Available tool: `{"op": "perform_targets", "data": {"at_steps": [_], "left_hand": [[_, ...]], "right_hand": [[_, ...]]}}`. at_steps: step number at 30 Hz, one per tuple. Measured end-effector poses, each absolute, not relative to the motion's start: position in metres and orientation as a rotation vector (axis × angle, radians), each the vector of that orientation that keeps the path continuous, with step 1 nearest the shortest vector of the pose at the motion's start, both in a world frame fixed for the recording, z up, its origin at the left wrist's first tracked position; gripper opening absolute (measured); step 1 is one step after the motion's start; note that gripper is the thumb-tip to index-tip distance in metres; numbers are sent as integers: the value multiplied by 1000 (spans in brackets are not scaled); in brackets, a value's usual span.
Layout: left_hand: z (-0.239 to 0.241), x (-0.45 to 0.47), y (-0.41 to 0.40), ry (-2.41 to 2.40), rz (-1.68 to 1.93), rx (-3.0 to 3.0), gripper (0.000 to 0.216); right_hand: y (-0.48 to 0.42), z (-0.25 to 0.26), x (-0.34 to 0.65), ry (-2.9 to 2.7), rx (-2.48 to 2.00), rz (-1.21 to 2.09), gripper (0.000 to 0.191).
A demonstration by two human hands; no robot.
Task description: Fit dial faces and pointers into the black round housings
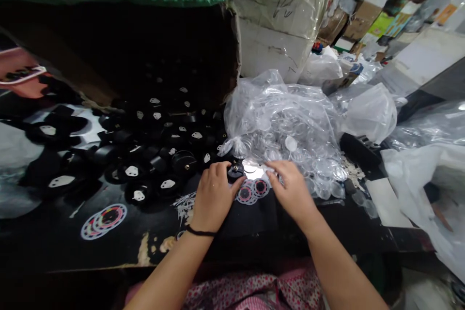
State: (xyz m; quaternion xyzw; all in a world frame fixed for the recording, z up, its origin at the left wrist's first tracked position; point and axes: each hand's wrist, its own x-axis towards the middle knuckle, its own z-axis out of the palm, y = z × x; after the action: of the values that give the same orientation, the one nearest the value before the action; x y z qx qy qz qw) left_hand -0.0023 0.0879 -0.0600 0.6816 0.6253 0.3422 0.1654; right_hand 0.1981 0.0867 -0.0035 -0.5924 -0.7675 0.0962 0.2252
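Left hand (pixel 214 193), just below the middle of the frame, pinches a small black part (pixel 235 172) between thumb and fingers. Right hand (pixel 290 189) is close beside it, fingers bent, tips on the clear discs (pixel 319 174) spilling from a bag (pixel 286 121); I cannot tell if it holds one. Two round dials (pixel 252 190) lie flat on the dark surface (pixel 254 218) between the hands. A pile of black parts (pixel 145 155) fills the middle left. Another dial stack (pixel 103 221) sits at lower left. A white box (pixel 276 24) stands at the top, behind the bag.
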Motion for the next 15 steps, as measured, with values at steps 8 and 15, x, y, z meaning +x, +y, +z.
{"op": "perform_targets", "data": {"at_steps": [8, 15], "left_hand": [[-55, -20, 91, 1691, 1101, 1497, 40], [-46, -42, 81, 1368, 1207, 920, 46]], "right_hand": [[93, -45, 169, -2224, -1701, 339, 50], [86, -43, 156, -2412, -1468, 453, 39]]}}
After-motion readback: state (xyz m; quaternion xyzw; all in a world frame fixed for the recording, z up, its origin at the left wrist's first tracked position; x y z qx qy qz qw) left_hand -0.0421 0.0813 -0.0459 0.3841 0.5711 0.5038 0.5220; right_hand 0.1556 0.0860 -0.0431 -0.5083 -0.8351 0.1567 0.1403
